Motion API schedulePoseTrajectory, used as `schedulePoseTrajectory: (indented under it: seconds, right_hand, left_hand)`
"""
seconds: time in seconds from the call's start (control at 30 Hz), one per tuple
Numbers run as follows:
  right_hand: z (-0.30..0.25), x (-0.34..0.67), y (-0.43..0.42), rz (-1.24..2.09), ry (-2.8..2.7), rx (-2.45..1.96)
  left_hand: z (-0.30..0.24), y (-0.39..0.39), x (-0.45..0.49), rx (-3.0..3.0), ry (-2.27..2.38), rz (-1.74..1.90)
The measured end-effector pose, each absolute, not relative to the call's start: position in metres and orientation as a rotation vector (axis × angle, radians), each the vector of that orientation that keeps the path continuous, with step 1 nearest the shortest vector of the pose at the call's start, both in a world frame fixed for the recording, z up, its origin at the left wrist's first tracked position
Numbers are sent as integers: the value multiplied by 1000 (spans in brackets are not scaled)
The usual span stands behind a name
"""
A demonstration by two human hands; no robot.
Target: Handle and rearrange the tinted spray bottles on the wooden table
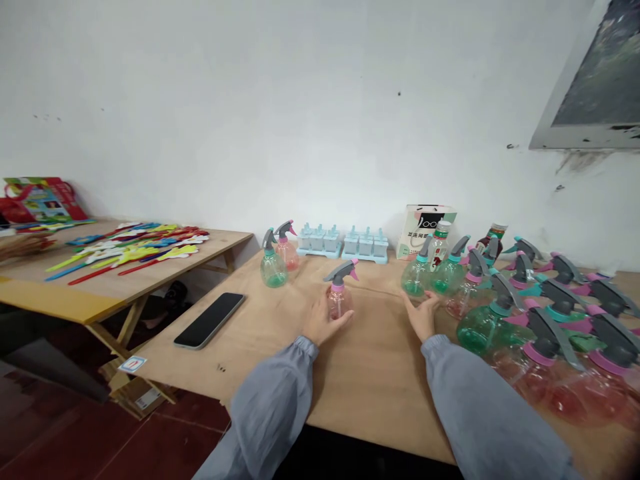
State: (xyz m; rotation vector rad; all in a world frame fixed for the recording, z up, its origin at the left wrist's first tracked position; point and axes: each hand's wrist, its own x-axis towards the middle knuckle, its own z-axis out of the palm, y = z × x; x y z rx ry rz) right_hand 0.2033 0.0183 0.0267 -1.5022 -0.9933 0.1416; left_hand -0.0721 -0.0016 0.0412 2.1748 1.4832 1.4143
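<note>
My left hand [323,323] is wrapped round a pink spray bottle [341,303] with a grey and pink trigger head, upright at the table's middle. The fingers lie on its left side, partly hidden behind it, and the thumb crosses low in front. My right hand [421,313] is open, thumb and fingers apart, just below a green spray bottle [416,277]; I cannot tell whether it touches it. Several more green and pink spray bottles crowd the table's right side. One green [274,268] and one pink spray bottle [287,253] stand together at the back left.
A phone [210,321] lies at the table's left edge. Two light-blue ice-pop moulds [365,247], a paper bag [413,230] and two labelled bottles stand along the wall. A second table [45,297] at left bears colourful hand-shaped sticks; another person's blurred hand [25,245] is there.
</note>
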Motion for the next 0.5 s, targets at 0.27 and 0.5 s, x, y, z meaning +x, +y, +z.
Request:
schedulePoseTrajectory:
  seconds: [0.27, 0.5]
  right_hand:
    - [57, 128, -40, 181, -1447, -1066]
    - [67, 149, -35, 491, -1199, -962]
  left_hand:
    - [44, -61, -2, 2418, 1452, 1100]
    - [57, -17, -58, 2153, 1509, 1699]
